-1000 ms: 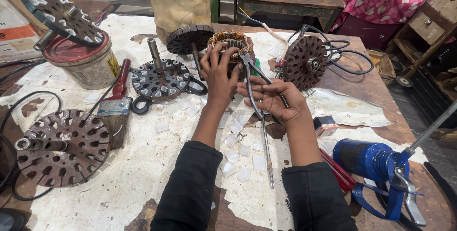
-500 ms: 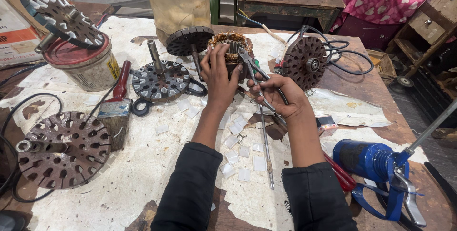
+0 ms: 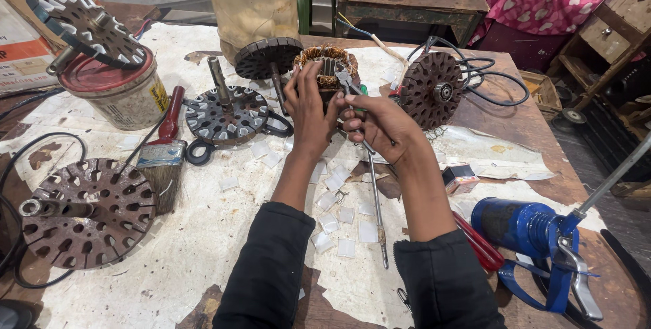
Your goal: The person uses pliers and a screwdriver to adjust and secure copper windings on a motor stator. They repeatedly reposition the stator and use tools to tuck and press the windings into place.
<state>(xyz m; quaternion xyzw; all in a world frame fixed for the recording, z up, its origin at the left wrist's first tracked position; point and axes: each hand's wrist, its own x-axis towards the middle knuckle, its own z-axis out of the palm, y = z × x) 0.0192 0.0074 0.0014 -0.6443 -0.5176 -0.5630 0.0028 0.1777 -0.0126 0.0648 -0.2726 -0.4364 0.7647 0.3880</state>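
- The left hand (image 3: pixel 308 109) has stayed where it was a second ago, fingers spread and pressed against the near side of the copper-wound stator (image 3: pixel 327 65), steadying it upright near the far edge of the workbench (image 3: pixel 203 254)
- The right hand (image 3: pixel 380 126) has shifted slightly up and toward the stator since the earlier views; it pinches a thin metal tool (image 3: pixel 347 85) between thumb and fingers, its tip now touching the windings on top
- That small advance reads as the work on the coil going on, not ending: the stator has not been turned or lifted
- A long slim rod (image 3: pixel 377 207) lies on the paper below the right wrist, unmoved
- Small white paper slips (image 3: pixel 336 224) lie scattered between the forearms, as before
- A slotted rotor disc (image 3: pixel 226 113) sits left of the stator, a brown one (image 3: pixel 432 90) with black cable to its right
- A paintbrush (image 3: pixel 161 159) rests toward the left edge beside a red-lidded tin (image 3: pixel 115 92); a blue grease gun (image 3: pixel 529 227) lies at the near right corner
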